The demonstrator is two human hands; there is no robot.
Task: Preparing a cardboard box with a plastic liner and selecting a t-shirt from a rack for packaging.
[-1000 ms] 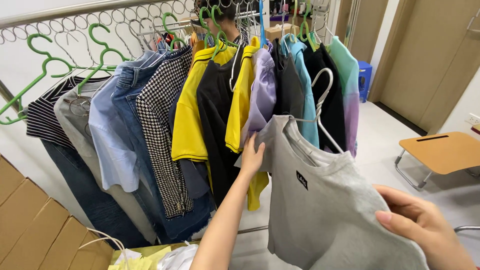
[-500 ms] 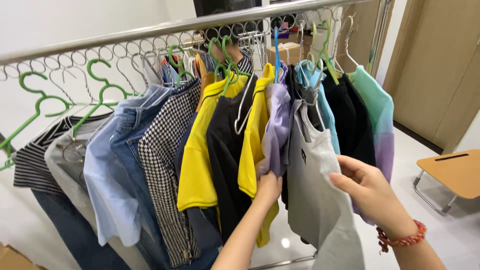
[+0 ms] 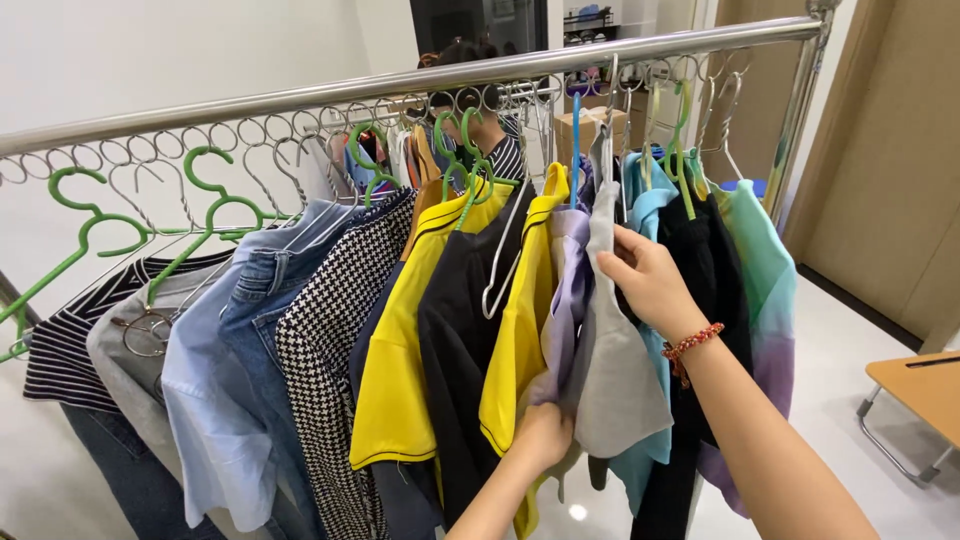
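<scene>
A grey T-shirt (image 3: 618,370) hangs on the steel clothes rail (image 3: 400,85) between a lilac top (image 3: 562,290) and a light blue garment (image 3: 645,210). My right hand (image 3: 645,280), with a red bead bracelet at the wrist, grips the grey T-shirt near its shoulder. My left hand (image 3: 543,436) reaches up from below and holds the lower edge of the lilac top and grey T-shirt. A yellow and black shirt (image 3: 450,330) hangs just left of them on a green hanger (image 3: 455,150).
The rail carries many garments: a striped top (image 3: 70,340), a pale blue shirt (image 3: 215,400), jeans, a houndstooth piece (image 3: 325,370), a black top and a mint-lilac shirt (image 3: 765,290). A low wooden folding table (image 3: 920,390) stands right. A person stands behind the rail.
The grey T-shirt went from being held out in front of me up onto the rail among the other clothes. My right hand rose with it; my left hand stayed low.
</scene>
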